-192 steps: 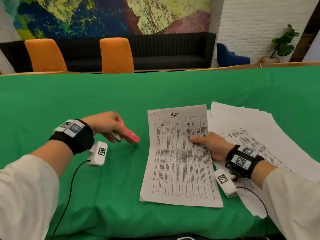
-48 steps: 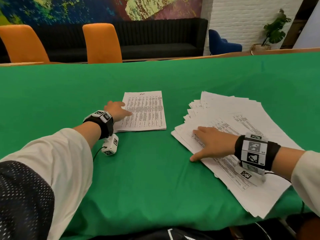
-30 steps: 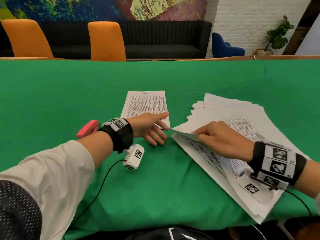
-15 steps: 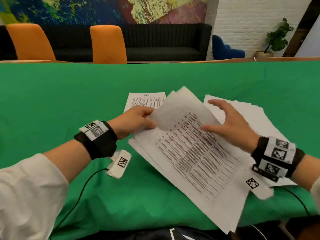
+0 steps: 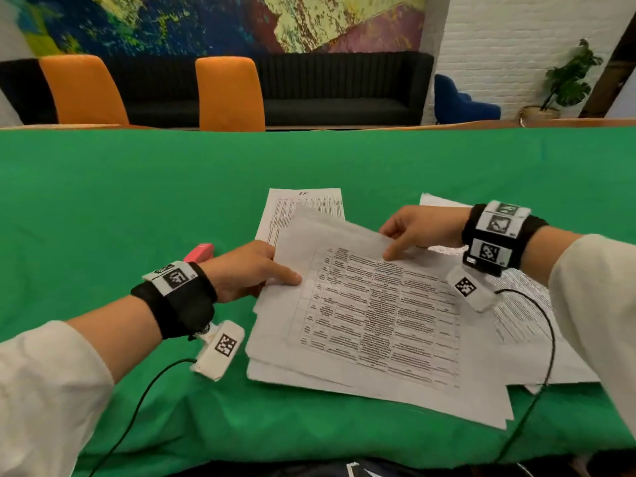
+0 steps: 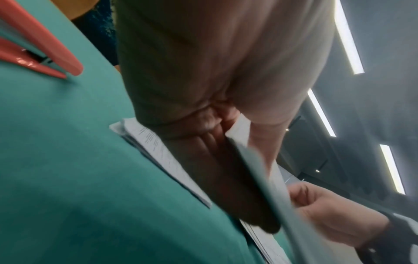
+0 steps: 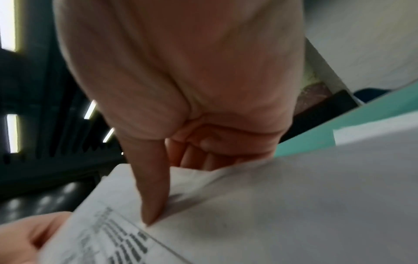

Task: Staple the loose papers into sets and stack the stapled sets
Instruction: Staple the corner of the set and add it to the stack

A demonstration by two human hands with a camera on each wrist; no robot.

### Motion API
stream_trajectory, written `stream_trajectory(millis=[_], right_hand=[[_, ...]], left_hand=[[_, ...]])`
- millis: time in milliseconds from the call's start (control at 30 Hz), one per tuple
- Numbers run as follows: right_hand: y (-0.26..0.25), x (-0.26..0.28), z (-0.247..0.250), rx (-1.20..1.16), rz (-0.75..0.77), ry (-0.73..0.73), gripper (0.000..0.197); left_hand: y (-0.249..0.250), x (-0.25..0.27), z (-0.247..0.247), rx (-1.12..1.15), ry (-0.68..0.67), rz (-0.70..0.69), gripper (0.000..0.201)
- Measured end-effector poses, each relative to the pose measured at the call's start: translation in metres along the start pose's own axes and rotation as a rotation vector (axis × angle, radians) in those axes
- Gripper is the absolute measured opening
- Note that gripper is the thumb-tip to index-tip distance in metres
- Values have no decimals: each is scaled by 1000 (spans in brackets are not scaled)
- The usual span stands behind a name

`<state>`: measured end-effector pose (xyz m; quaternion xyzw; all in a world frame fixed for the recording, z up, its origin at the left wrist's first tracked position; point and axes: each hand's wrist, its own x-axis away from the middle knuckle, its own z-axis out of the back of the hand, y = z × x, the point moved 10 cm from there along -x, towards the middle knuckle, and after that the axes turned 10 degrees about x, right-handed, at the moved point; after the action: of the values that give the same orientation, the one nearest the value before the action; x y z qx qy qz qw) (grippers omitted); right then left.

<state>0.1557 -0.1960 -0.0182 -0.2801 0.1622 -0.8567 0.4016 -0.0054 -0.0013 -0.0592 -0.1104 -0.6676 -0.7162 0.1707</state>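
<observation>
A loose bundle of printed sheets (image 5: 371, 315) hangs slightly above the green table, held by both hands. My left hand (image 5: 251, 270) pinches its left edge (image 6: 244, 142), thumb on top and fingers underneath. My right hand (image 5: 416, 232) pinches the top edge (image 7: 203, 178), thumb pressed on the page. Behind the bundle lies the stapled set (image 5: 303, 208), flat on the cloth. The pink stapler (image 5: 199, 253) lies just behind my left wrist; in the left wrist view the stapler (image 6: 38, 48) sits at the top left. The pile of loose papers (image 5: 526, 311) lies under my right forearm.
The green tablecloth (image 5: 137, 201) covers the whole table, whose near edge runs close to my body. Two orange chairs (image 5: 230, 94) and a black sofa (image 5: 337, 87) stand beyond the far edge. Thin cables (image 5: 547, 339) hang from both wrist cameras.
Both hands have drawn the bundle left off the loose pile and turned it squarer to me. The right hand, open on the page before, now pinches its top edge.
</observation>
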Motion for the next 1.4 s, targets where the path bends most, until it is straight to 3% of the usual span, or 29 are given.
stream_trajectory(millis=[167, 233, 300, 367, 433, 567, 667, 767, 833, 933, 1067, 1267, 1400], right_hand=[[-16, -19, -11, 291, -41, 108, 40], [-37, -14, -19, 356, 21, 235, 58], [-68, -1, -33, 376, 143, 333, 59], [-96, 11, -60, 357, 278, 276, 54], [-113, 18, -95, 431, 372, 124, 62], [-101, 17, -140, 496, 327, -125, 84], [-92, 14, -144, 604, 320, -76, 85], [-88, 10, -143, 599, 313, -22, 88], [-87, 4, -145, 603, 307, -8, 87], [-88, -4, -149, 635, 285, -3, 85], [-88, -6, -149, 630, 275, -10, 82], [-88, 0, -146, 589, 272, -12, 73], [-90, -1, -146, 619, 268, -1, 75]], left_hand=[[-24, -2, 11, -114, 85, 55, 30], [-31, -2, 12, -123, 99, 69, 29], [-35, -2, 12, -115, 101, 79, 30], [-36, -3, 11, -104, 107, 73, 31], [-34, -5, 10, -92, 121, 52, 34], [-20, -2, 17, -258, 187, -18, 43], [2, 6, 39, -582, 288, -73, 47], [33, 14, 73, -828, 421, -178, 31], [48, 17, 100, -958, 523, -211, 31], [49, 16, 141, -1144, 645, -126, 46], [23, 5, 170, -1167, 622, 68, 67], [14, 9, 180, -1212, 681, 187, 45], [4, 11, 181, -1209, 589, 278, 41]])
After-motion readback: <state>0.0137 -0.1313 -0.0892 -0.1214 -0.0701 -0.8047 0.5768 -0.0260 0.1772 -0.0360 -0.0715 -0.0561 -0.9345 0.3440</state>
